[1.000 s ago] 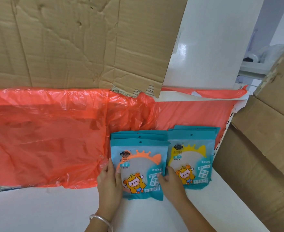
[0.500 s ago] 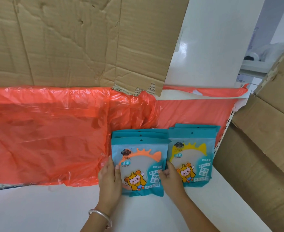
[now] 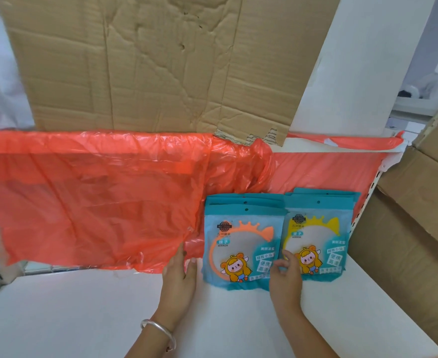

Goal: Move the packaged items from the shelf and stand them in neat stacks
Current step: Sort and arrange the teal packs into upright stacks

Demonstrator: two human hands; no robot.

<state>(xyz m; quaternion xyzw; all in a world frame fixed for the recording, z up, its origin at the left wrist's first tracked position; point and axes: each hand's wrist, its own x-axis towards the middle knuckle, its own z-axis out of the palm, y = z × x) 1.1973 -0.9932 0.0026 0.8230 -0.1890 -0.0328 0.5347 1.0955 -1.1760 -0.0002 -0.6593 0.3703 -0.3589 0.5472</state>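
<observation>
White shelf [image 3: 83,319], seen from above and in front. Two stacks of teal mirror packs sit at its back right. The orange-ring stack [image 3: 241,244] is on the left and the yellow-ring stack [image 3: 318,236] on the right, their side edges touching along one seam. In each stack the top edges of the rear packs show stepped above the front pack. Both stacks back onto a red plastic sheet [image 3: 96,202] that hangs across the rear of the shelf. The sheet's ragged lower edge ends above the shelf board. The left grip [image 3: 179,275] is a bare hand with a silver bangle [image 3: 158,329] on the wrist. It lies just beside the orange-ring stack's left edge with fingers straight, empty, and a thin gap shows between thumb and pack. The right grip [image 3: 285,275] sits over the seam, covering the lower right corner of the orange-ring stack and the lower left of the yellow-ring one. Its fingers are curled there, but I cannot tell whether they pinch a pack edge or only rest on it. Open room: a broad run of bare shelf lies left of the left grip and in front of both stacks. The right side is tight, with the yellow-ring stack's right edge near the perforated upright [image 3: 367,202] and cardboard boxes [image 3: 414,228] just beyond it. Overhead, a creased cardboard sheet [image 3: 161,60] has its torn lower edge reaching the top of the red plastic.
</observation>
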